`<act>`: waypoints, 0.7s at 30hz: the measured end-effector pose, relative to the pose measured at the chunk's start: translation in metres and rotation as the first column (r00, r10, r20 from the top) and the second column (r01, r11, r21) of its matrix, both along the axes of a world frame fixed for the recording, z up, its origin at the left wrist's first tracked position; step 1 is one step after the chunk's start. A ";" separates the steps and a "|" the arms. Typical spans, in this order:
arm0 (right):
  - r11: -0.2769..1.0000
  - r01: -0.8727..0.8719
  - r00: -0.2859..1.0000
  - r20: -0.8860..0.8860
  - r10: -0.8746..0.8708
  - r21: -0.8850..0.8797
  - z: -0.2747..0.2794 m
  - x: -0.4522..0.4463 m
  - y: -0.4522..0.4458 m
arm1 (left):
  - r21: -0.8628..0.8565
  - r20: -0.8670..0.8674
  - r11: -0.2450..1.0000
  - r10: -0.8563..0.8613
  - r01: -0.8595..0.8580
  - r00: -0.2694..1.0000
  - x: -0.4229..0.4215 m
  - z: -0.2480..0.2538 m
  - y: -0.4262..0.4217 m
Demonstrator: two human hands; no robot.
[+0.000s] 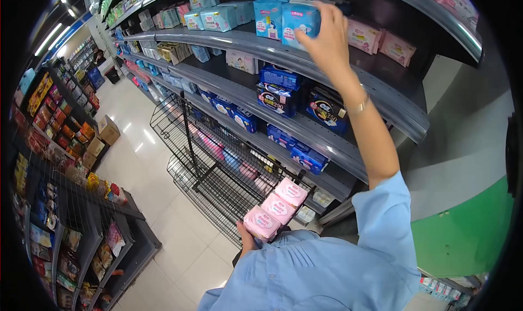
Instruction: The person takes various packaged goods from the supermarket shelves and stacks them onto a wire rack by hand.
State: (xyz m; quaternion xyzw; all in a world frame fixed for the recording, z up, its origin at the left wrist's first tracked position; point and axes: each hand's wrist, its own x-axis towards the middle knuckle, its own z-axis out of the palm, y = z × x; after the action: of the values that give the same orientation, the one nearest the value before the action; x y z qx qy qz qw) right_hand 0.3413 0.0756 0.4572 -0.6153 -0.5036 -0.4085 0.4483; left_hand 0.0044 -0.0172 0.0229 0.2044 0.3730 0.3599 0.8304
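Observation:
My right hand [328, 41] is raised to an upper shelf, at the right side of a light-blue pack of sanitary pads [297, 23]. Its thumb and fingers are spread apart in front of the pack; contact is hard to judge. Another blue pack [268, 19] stands to the left, with one more on top. Low at my waist, my left hand [247, 239] grips the near end of a row of pink packs [261, 222]. Three of these show, side by side against my body, and most of the left fingers are hidden underneath.
Pink packs [364, 35] lie right of my right hand. Dark-blue packs [277, 98] fill the shelf below. The curved metal shelf edge [239, 41] juts out. A black wire cart [190, 164] stands before the shelves. Across the aisle is another shelf rack [92, 245], with cardboard boxes [108, 130] beyond.

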 end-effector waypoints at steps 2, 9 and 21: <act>0.982 0.189 0.982 0.019 -0.188 -0.012 0.005 0.048 0.034 | 0.013 -0.087 0.999 0.052 -0.051 0.995 0.000 -0.014 0.001; 0.877 -0.126 0.902 -0.421 -0.093 -0.463 0.019 0.090 0.060 | 0.054 -0.066 0.990 0.131 -0.127 0.989 -0.008 -0.119 0.016; 0.902 -0.360 0.925 -0.037 0.379 0.237 -0.033 -0.073 -0.033 | 0.202 -0.403 0.930 0.365 -0.307 0.839 -0.022 -0.067 0.007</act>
State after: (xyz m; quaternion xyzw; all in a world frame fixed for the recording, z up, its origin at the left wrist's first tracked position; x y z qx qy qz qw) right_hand 0.2687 0.0424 0.4242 -0.4699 -0.5426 -0.3448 0.6049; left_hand -0.0173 -0.0097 -0.0446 0.2640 0.5542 0.4687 0.6351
